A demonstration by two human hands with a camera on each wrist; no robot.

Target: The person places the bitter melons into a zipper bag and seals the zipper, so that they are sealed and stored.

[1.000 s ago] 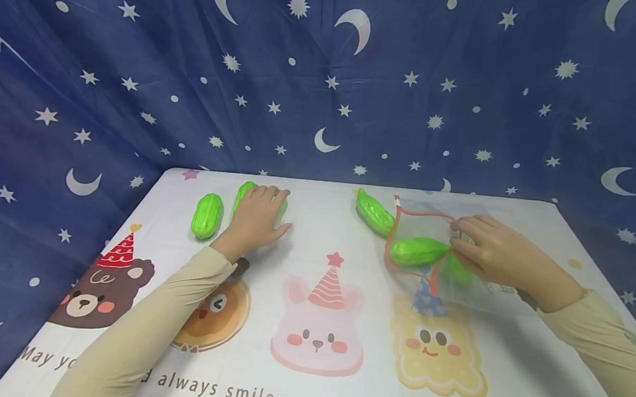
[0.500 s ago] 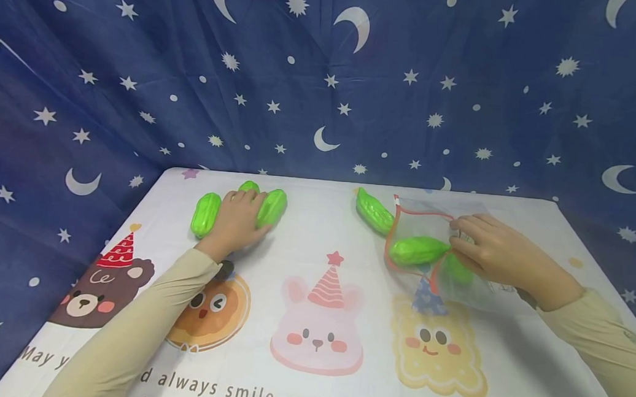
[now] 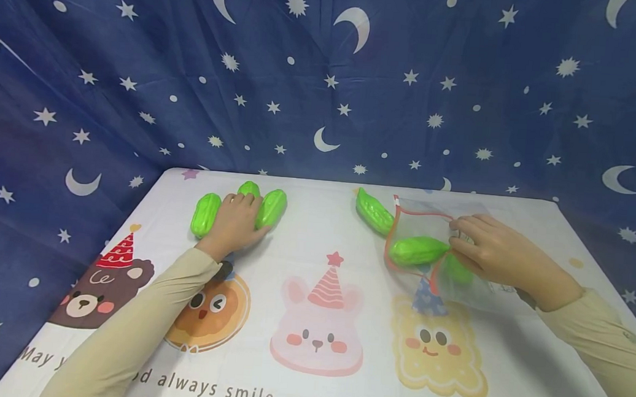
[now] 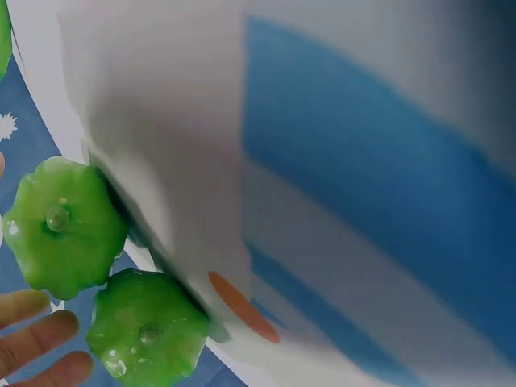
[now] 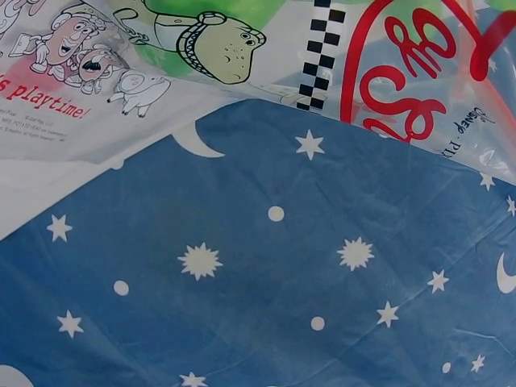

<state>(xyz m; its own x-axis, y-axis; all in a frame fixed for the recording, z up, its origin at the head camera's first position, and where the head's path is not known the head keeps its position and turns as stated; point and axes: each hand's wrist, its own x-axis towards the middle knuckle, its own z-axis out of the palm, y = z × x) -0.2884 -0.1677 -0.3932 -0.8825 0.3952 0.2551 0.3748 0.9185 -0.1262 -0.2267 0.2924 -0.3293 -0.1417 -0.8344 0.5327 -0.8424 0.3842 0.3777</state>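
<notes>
My left hand [image 3: 235, 226] reaches over the middle of several glossy green bitter melons at the table's left and grips it, fingers bent down on one side and thumb on the other. In the left wrist view, the fingers [image 4: 36, 343] lie beside the middle bitter melon [image 4: 64, 230], with the left bitter melon [image 4: 149, 330] close by. The right bitter melon [image 3: 272, 209] lies by the thumb. My right hand [image 3: 491, 250] pinches the rim of a clear plastic pouch [image 3: 424, 218] with red edging. One bitter melon [image 3: 418, 251] shows in its mouth, another [image 3: 459, 268] through its film.
A further bitter melon [image 3: 375, 213] lies behind the pouch's left edge. Printed cartoon figures and words cover the white tablecloth [image 3: 315, 395]. A dark blue curtain [image 3: 303, 99] with moons and stars hangs behind and to the left.
My left hand has moved left from the right bitter melon to the middle one, and its fingers have bent down more. The right hand and pouch have stayed put.
</notes>
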